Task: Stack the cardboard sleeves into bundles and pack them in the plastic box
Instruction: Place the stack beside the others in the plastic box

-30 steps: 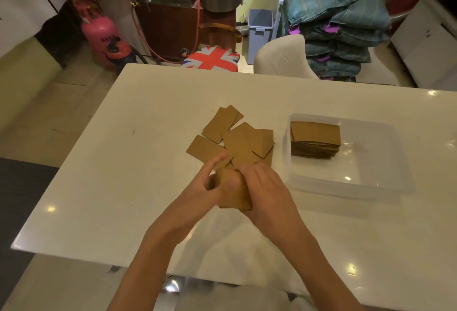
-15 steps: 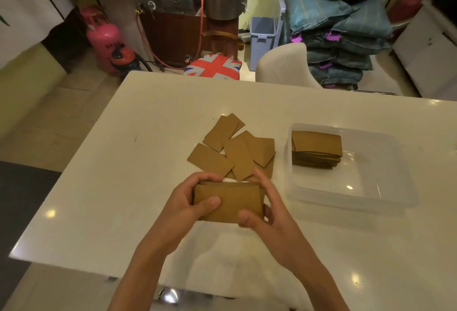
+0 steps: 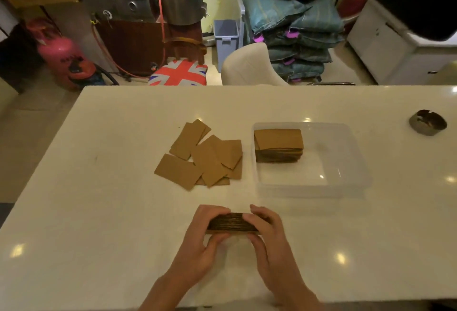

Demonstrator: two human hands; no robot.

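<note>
Both hands, the left hand [image 3: 197, 239] and the right hand [image 3: 268, 239], hold one bundle of cardboard sleeves [image 3: 233, 223] on edge on the counter [image 3: 99, 211], fingers curled around it. Loose sleeves [image 3: 202, 159] lie beside the plastic box [image 3: 346, 162], where another bundle [image 3: 279, 145] sits.

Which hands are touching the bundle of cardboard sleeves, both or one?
Touching, both. The head view shows the left hand and right hand gripping the sleeve bundle, fingers curled over its top.

Both hands [image 3: 237, 239] grip a bundle of sleeves [image 3: 232, 223] on edge on the table [image 3: 99, 211].
</note>
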